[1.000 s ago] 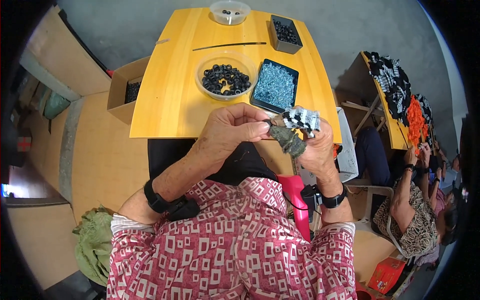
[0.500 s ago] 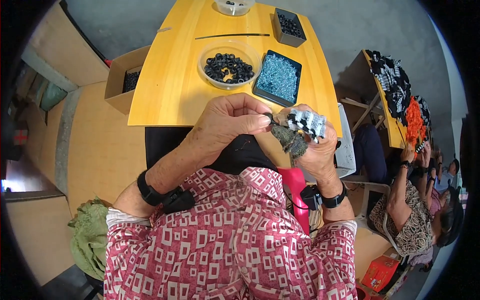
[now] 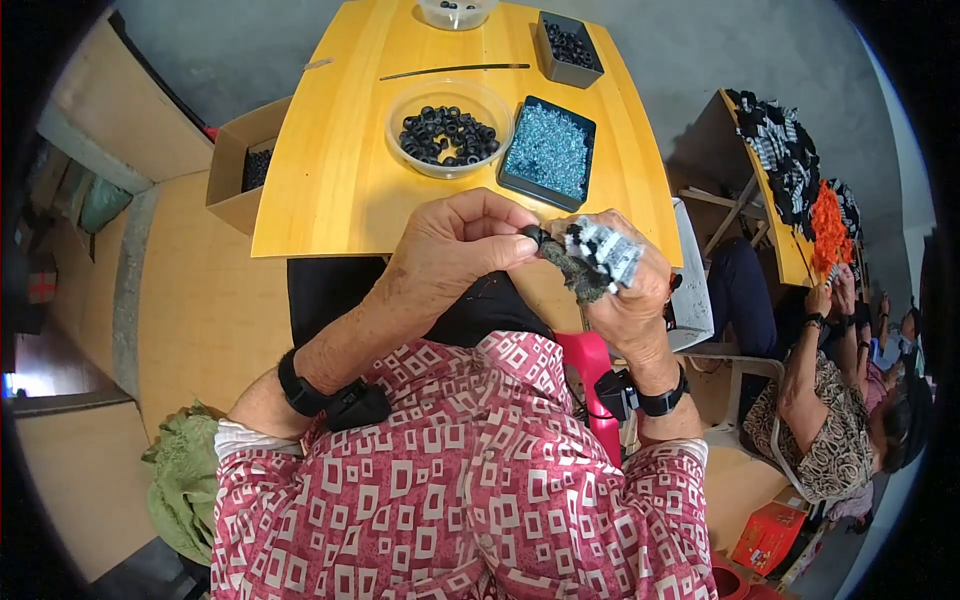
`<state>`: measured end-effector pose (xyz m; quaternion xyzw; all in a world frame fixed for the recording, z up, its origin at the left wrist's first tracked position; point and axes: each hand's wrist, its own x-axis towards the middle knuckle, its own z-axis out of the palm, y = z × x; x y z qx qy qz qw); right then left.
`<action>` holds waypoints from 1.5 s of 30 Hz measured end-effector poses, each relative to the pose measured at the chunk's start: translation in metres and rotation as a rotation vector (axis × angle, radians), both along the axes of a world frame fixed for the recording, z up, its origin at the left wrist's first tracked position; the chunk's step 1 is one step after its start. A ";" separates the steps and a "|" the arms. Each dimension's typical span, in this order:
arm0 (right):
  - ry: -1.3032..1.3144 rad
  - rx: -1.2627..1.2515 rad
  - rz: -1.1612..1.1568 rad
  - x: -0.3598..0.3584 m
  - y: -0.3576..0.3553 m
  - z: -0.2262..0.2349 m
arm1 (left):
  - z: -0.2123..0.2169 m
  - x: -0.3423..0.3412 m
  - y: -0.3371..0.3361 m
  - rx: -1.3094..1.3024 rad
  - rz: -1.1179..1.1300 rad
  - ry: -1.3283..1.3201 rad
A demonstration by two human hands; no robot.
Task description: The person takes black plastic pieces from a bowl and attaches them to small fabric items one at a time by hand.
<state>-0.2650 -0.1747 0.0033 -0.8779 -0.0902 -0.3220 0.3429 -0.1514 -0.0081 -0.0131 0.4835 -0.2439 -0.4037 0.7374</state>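
My left hand (image 3: 450, 238) is closed, its thumb and index finger pinching a small round black piece (image 3: 534, 234) that looks like a black bead. Against that piece lies the end of a dark grey-green knitted piece (image 3: 575, 272), with a black-and-white striped knitted part (image 3: 605, 248) above it. Around this knitted piece my right hand (image 3: 640, 300) is wrapped; some of its fingers are hidden behind the fabric. Both hands meet just over the near edge of the table. Beyond them stands a clear round bowl (image 3: 400, 150) of black ring-shaped beads.
Right of the bowl is a black tray (image 3: 510, 186) of pale blue glass beads. Farther back on the yellow table (image 3: 330, 180) are a thin dark stick (image 3: 455, 71), a grey box (image 3: 572, 75) and another clear bowl (image 3: 455, 18). A co-worker (image 3: 830, 420) sits at the right.
The knitted piece has turned slightly in my right hand, its dark part drawn nearer my left fingertips. The view has shifted a little; both hands keep their grips.
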 end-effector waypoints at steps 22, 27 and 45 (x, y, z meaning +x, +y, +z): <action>-0.018 -0.046 0.083 0.014 -0.010 0.004 | -0.002 0.012 -0.004 0.039 -0.065 0.061; 0.002 0.078 0.098 0.011 -0.008 0.003 | 0.001 0.009 -0.002 0.041 -0.040 0.072; 0.147 0.354 0.163 0.014 -0.016 -0.021 | -0.006 0.004 -0.002 0.057 -0.032 0.180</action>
